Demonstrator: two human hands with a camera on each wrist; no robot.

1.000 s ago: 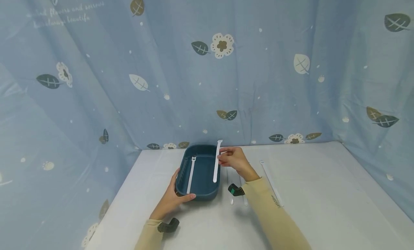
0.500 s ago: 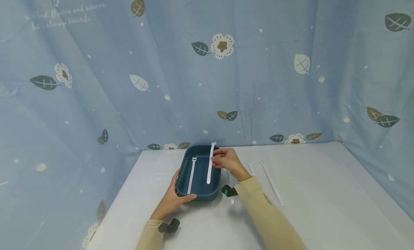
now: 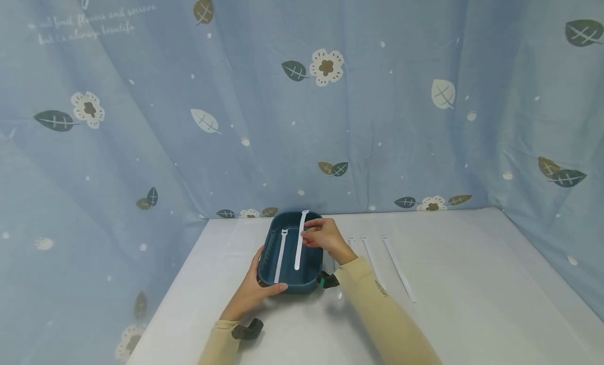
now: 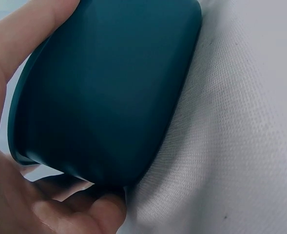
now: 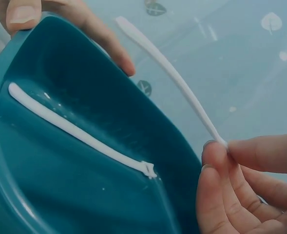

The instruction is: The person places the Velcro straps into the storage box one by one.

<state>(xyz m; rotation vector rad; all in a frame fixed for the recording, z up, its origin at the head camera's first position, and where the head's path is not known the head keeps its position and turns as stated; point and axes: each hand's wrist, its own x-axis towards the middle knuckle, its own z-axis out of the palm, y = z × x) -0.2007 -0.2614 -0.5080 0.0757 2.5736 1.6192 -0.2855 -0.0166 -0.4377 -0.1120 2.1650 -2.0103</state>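
The right hand (image 3: 324, 238) holds a white cable strap (image 3: 299, 252) in a narrow pinch, with the thumb and the fingertips meeting on it from the right side. The pinch sits nearer to the far end, where the wider head is, so the longer part of the strap extends toward the person. Its long axis goes from far to near, leaning slightly, and so it follows almost the same line as the length of the dark teal box (image 3: 302, 289). The strap is above the inside of this box, raised and apart from its floor; I judge that this height and this alignment are the important relation now.

To the left of it, a second strap (image 3: 280, 257) lies on the box floor, roughly parallel, with its slotted head also at the far end. The left hand (image 3: 251, 289) grips the box at its near left corner, thumb on the near rim, and is the closer hand to that lying strap. To the right of the box, further straps (image 3: 400, 270) lie on the white tabletop (image 3: 462, 281).
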